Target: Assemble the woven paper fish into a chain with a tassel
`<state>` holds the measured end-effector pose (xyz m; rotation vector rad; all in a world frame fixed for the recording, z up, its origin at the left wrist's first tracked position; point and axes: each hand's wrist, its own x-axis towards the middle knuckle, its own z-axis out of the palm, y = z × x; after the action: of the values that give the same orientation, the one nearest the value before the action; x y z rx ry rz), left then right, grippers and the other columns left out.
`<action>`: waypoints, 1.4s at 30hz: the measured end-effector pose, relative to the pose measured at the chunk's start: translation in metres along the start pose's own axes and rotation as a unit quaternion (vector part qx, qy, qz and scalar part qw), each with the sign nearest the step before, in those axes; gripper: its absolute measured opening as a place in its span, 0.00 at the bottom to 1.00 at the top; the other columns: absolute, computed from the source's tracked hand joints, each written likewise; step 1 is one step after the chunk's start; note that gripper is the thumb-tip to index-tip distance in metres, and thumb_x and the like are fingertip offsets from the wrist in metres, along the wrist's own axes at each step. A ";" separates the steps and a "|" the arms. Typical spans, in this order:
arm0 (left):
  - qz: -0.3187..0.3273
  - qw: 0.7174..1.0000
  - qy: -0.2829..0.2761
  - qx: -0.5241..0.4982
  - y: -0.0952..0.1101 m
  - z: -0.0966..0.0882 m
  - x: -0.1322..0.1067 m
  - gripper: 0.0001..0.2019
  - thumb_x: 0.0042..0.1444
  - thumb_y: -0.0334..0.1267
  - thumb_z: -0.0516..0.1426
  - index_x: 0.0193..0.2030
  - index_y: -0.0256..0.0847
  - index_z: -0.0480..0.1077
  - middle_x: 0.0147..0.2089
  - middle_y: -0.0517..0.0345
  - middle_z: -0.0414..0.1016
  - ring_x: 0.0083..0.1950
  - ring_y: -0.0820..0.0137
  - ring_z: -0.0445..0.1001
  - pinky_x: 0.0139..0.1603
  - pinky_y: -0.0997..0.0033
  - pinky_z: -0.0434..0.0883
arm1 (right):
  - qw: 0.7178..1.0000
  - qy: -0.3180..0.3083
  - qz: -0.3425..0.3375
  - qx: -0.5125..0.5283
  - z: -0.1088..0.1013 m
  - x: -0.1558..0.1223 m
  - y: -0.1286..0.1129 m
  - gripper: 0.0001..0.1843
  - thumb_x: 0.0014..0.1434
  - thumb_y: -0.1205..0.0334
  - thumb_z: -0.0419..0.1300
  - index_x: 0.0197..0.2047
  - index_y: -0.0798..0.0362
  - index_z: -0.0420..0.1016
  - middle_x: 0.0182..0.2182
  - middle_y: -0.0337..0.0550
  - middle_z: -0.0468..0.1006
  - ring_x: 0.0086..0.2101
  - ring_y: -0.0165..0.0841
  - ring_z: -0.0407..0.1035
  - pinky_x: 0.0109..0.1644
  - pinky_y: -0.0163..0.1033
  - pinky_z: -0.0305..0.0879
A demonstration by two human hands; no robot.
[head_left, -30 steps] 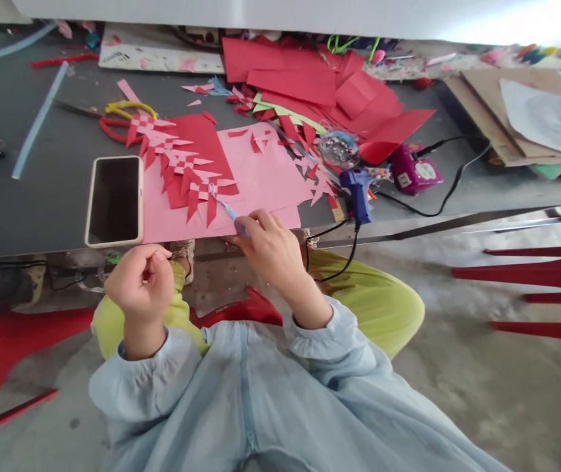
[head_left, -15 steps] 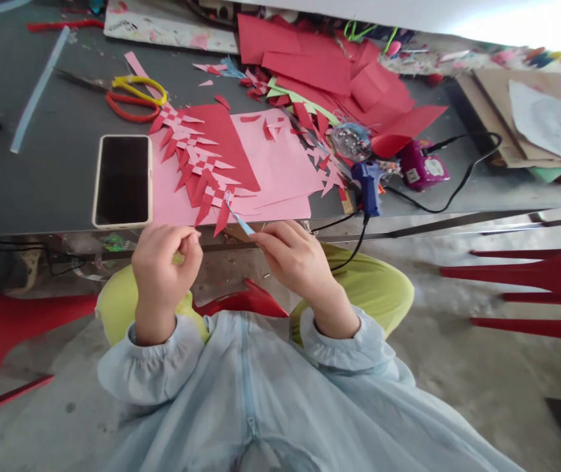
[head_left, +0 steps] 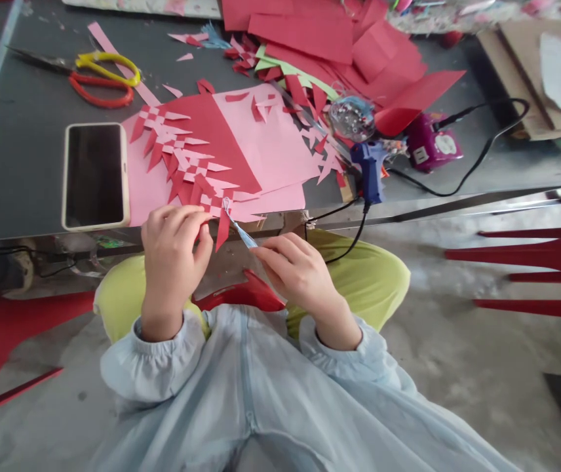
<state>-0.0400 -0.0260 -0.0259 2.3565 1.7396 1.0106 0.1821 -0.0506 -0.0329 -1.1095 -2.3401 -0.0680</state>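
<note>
My right hand (head_left: 300, 269) pinches the lower end of a light blue tassel (head_left: 242, 235). The tassel's loop (head_left: 226, 204) lies over the nearest woven paper piece (head_left: 210, 204), a red and pink checkered shape with pointed strips. My left hand (head_left: 175, 252) has its fingertips closed on the left tip of this piece, hiding that tip. Similar woven pieces (head_left: 172, 147) overlap in a slanting row on red paper (head_left: 226, 131) and pink paper (head_left: 280, 144).
A phone (head_left: 95, 176) lies left of the paper, with scissors (head_left: 106, 78) behind it. At right are a blue glue gun (head_left: 371, 170), a dish of beads (head_left: 352, 119) and a purple box (head_left: 432, 145) with a black cable. Red sheets (head_left: 305, 39) are piled at the back.
My left hand has moved up and right from in front of the table edge onto the woven piece's tip. My right hand, still on the tassel, is slightly lower. The view has shifted.
</note>
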 end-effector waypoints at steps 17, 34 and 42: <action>-0.021 1.000 -0.010 -0.003 -0.001 0.004 0.003 0.08 0.65 0.34 0.54 0.43 0.45 0.76 0.47 0.54 0.82 0.54 0.57 0.74 0.59 0.51 0.65 | 0.997 -0.009 -0.007 0.081 -0.014 -0.014 0.005 0.06 0.66 0.67 0.60 0.44 0.56 0.78 0.33 0.46 0.81 0.33 0.32 0.70 0.37 0.39 0.70; -0.216 0.972 0.082 -0.050 -0.007 0.001 -0.010 0.07 0.55 0.33 0.53 0.32 0.42 0.72 0.26 0.63 0.71 0.27 0.72 0.67 0.34 0.70 0.63 | 0.998 0.048 0.030 0.022 -0.008 0.012 0.015 0.15 0.70 0.64 0.53 0.38 0.55 0.80 0.31 0.45 0.81 0.32 0.32 0.69 0.37 0.37 0.65; -0.396 0.897 0.015 -0.197 0.003 0.013 -0.026 0.18 0.62 0.52 0.53 0.30 0.43 0.73 0.27 0.57 0.77 0.28 0.69 0.71 0.33 0.69 0.65 | 1.000 -0.011 0.024 -0.003 -0.003 0.035 0.013 0.19 0.72 0.61 0.48 0.40 0.55 0.81 0.31 0.46 0.80 0.34 0.34 0.68 0.36 0.39 0.61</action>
<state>-0.0353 -0.0456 -0.0471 1.2012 1.9758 1.0834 0.1750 -0.0179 -0.0151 -1.1732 -2.3333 -0.0445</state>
